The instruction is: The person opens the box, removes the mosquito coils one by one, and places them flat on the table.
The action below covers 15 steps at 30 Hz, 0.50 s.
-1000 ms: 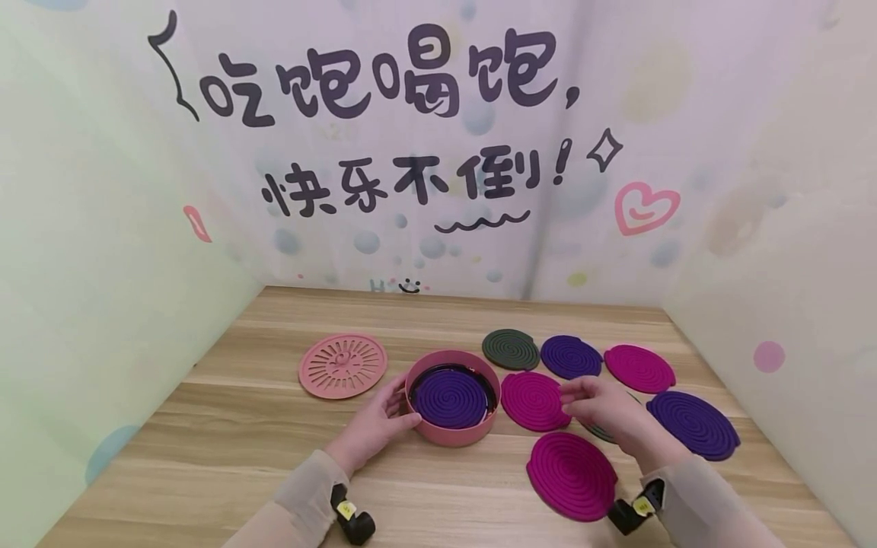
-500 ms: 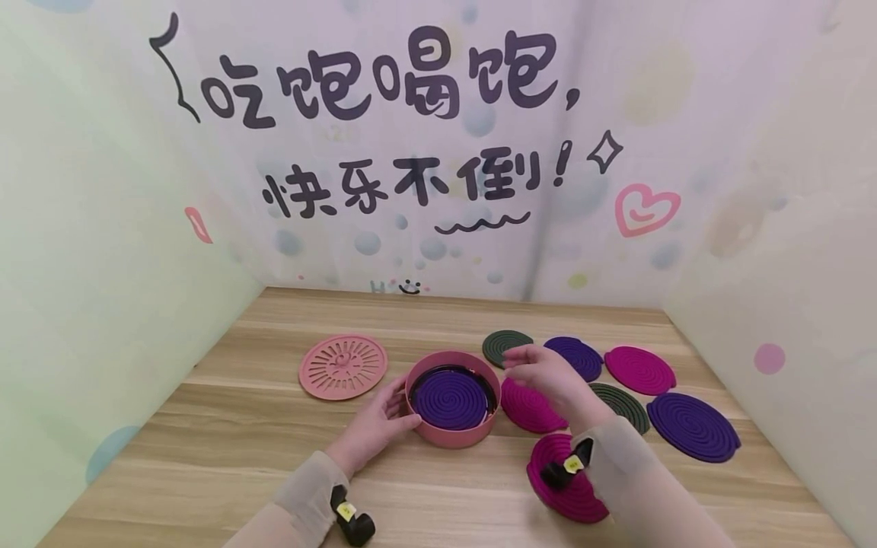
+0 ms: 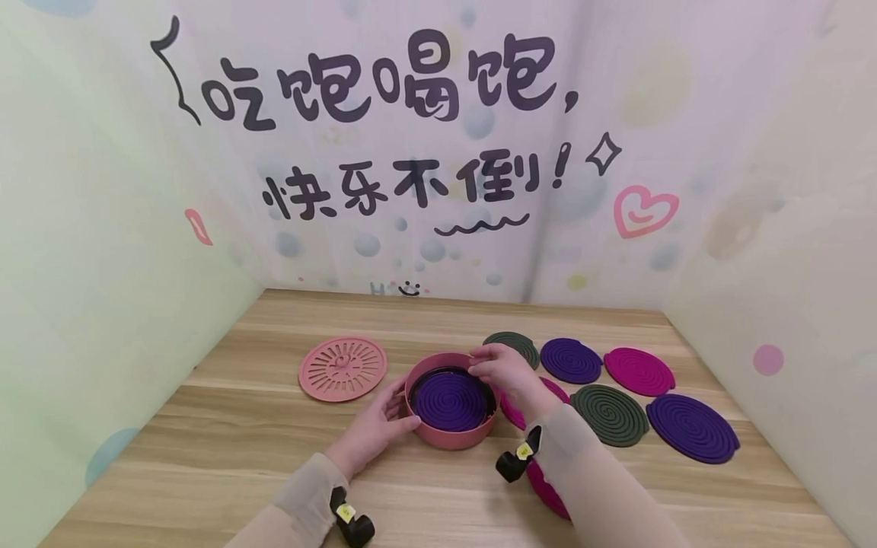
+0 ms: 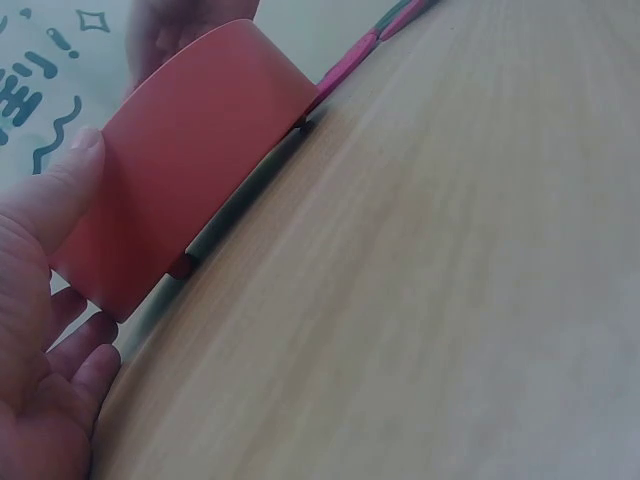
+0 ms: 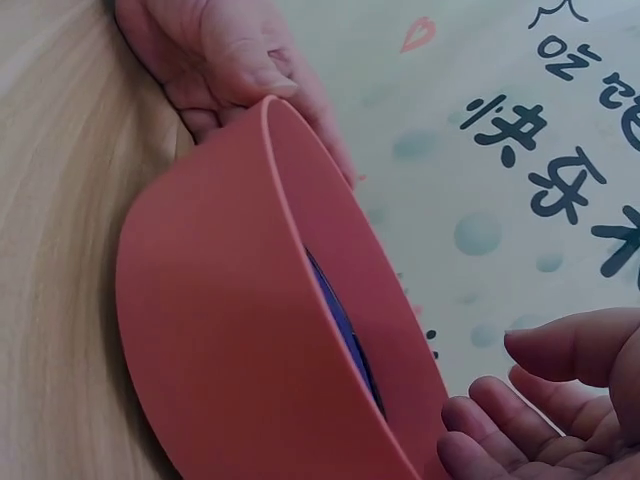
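A round pink mosquito coil box (image 3: 452, 440) stands uncovered on the table, with a purple mosquito coil (image 3: 448, 399) lying flat inside its dark interior. My left hand (image 3: 373, 428) holds the box at its left side; in the left wrist view the thumb presses the wall near the rim (image 4: 62, 190) and the fingers lie around the far side. At the right rim is my right hand (image 3: 510, 374), thumb and fingers loosely bent with nothing between them. In the right wrist view its fingertips (image 5: 460, 412) are at the rim; whether they touch it I cannot tell.
Left of the box lies its slotted pink lid (image 3: 342, 369). On the right several coils lie flat: a green coil (image 3: 608, 415), purple coils (image 3: 692, 428) and magenta coils (image 3: 639, 371). My right arm partly covers a magenta coil (image 3: 548, 491) at the front.
My right hand has moved left from above the coils to the box's right rim, uncovering the nearer green coil. The left hand and the box have stayed in place.
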{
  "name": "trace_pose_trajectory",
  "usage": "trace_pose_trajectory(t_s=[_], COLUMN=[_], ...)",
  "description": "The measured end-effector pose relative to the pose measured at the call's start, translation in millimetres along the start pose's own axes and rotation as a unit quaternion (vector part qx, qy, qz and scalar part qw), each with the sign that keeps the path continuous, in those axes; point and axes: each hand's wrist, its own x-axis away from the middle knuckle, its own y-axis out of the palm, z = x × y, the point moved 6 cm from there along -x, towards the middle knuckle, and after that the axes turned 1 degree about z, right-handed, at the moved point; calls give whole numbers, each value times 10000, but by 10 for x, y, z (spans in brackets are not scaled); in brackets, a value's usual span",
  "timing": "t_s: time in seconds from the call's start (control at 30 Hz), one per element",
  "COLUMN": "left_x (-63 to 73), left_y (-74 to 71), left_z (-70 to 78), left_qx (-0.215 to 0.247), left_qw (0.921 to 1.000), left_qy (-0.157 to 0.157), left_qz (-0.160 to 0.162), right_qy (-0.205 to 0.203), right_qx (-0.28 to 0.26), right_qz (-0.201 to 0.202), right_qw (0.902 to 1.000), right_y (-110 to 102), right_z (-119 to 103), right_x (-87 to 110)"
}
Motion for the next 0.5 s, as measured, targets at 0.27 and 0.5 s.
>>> trace_pose_trajectory(t_s=[0.27,0.5], left_x=[2,0], left_y=[11,13], left_z=[11,7], left_qx=[59,61], left_qw=[10000,10000], left_qy=[-38,-58], left_qz=[-2,18], right_qy=[204,145], right_qx=[362,739], right_qz=[200,256], right_qw=[9989,9968], right_y=[137,190], right_z=[46,56], right_x=[-63,-69])
